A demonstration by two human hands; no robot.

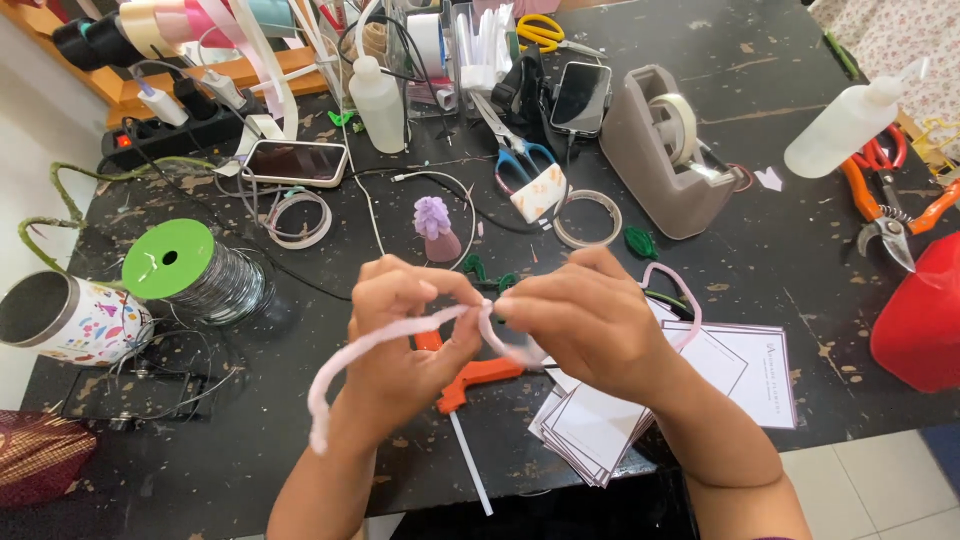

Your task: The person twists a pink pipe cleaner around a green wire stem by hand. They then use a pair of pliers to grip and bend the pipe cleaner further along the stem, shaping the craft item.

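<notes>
Both my hands are up over the black work table (760,230), pinching a fuzzy pale pink pipe cleaner (345,360) between them. My left hand (400,345) grips it at the middle, and its long tail curves down to the left. My right hand (590,325) holds the other part, which loops out behind the hand at the right. Below the hands lie an orange-handled tool (475,378) with a white stick and a stack of white cards (600,425). A small lilac flower-like piece (435,228) stands just beyond my hands.
A green-capped wire spool (185,270) and a patterned tin (70,318) stand at left. A grey tape dispenser (655,150), tape ring (588,218), two phones, scissors, squeeze bottles, orange pruners (885,205) and a red container (920,315) crowd the back and right. A power strip sits far left.
</notes>
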